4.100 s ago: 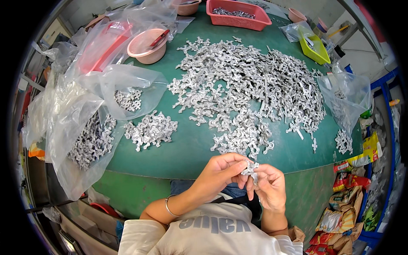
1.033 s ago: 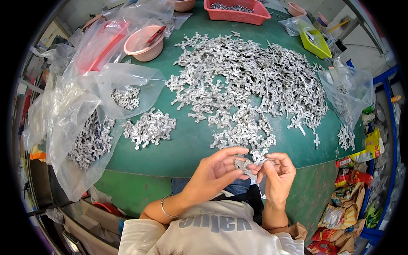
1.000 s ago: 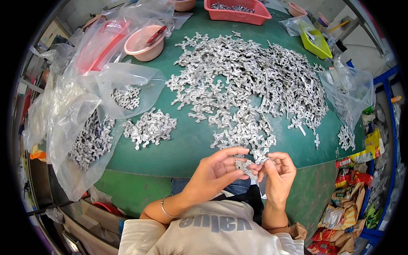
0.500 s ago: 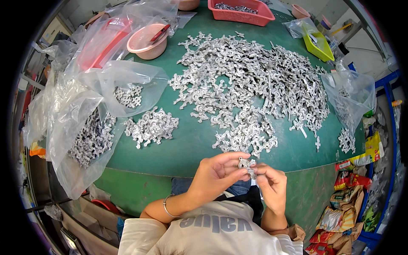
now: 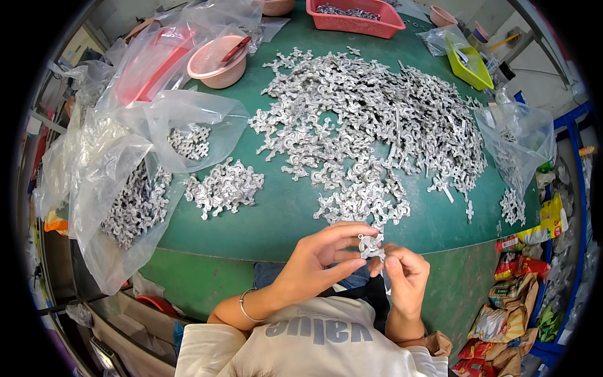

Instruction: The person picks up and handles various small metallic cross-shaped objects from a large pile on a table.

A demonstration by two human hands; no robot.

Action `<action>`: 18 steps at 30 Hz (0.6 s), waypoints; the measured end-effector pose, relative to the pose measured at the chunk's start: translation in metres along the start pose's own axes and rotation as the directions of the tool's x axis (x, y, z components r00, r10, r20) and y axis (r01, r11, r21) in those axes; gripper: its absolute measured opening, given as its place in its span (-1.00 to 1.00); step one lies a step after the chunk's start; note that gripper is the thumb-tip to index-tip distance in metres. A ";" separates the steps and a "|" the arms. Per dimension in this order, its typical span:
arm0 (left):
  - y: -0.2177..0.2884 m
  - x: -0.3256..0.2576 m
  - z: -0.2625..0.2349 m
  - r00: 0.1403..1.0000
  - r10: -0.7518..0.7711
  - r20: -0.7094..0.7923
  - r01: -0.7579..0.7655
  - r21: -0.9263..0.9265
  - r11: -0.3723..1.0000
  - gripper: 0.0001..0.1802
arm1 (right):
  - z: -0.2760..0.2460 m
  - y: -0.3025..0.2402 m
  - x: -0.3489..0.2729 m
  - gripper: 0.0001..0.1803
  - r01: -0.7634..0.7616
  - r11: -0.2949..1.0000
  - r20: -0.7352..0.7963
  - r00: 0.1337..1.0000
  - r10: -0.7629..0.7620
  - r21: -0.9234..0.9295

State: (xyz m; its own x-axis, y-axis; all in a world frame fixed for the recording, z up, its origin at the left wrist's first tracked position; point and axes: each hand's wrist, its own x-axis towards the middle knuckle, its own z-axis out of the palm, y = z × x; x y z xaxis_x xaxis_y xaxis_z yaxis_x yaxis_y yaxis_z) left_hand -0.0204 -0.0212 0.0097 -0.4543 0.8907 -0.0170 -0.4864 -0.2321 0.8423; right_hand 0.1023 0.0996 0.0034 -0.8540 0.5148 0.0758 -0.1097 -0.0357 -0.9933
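A small silvery metal casting (image 5: 371,247) with curved arms and a ring at one corner is held up at the table's near edge. My left hand (image 5: 317,254) has its fingers and thumb closed about the casting's left side. My right hand (image 5: 405,273) pinches its lower right corner between thumb and fingertips. Just beyond my hands begins a broad heap of like castings (image 5: 370,119). To the left lies a smaller pile of them (image 5: 226,187).
On the left, clear plastic bags (image 5: 103,182) hold more castings, with a pink bowl (image 5: 220,70) behind them. A red tray (image 5: 356,19) stands at the far edge, a yellow-green basket (image 5: 468,66) at the far right. Another plastic bag (image 5: 524,141) hangs at the table's right edge.
The casting has shifted slightly right and been turned, so more of its flat side shows. My right hand moved a little right, and my left fingers have loosened somewhat around it.
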 end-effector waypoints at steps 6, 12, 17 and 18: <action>-0.002 -0.002 -0.002 1.000 -0.026 -0.008 0.026 0.012 1.000 -0.58 | 0.001 -0.002 -0.002 -0.79 0.018 1.000 -0.020 1.000 -0.018 -0.009; -0.004 -0.001 -0.005 0.998 -0.052 0.037 0.053 0.001 0.999 -0.57 | -0.001 0.000 -0.005 -0.79 0.049 0.998 -0.009 0.999 -0.048 0.029; -0.004 -0.001 -0.002 0.999 -0.027 0.022 0.028 -0.058 0.998 -0.60 | 0.002 -0.002 -0.002 -0.86 0.190 0.956 -0.076 0.974 -0.211 -0.224; -0.004 -0.001 -0.001 1.000 -0.014 0.011 0.014 -0.071 0.997 -0.61 | 0.003 -0.003 0.000 -0.89 0.246 0.906 -0.083 0.953 -0.291 -0.345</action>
State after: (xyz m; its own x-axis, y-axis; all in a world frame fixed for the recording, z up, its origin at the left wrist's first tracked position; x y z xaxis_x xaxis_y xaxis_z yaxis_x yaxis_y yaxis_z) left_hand -0.0190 -0.0215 0.0052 -0.4392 0.8981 -0.0224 -0.5448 -0.2464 0.8016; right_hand 0.1010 0.0971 0.0067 -0.7397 0.5724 0.3540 -0.1343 0.3899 -0.9110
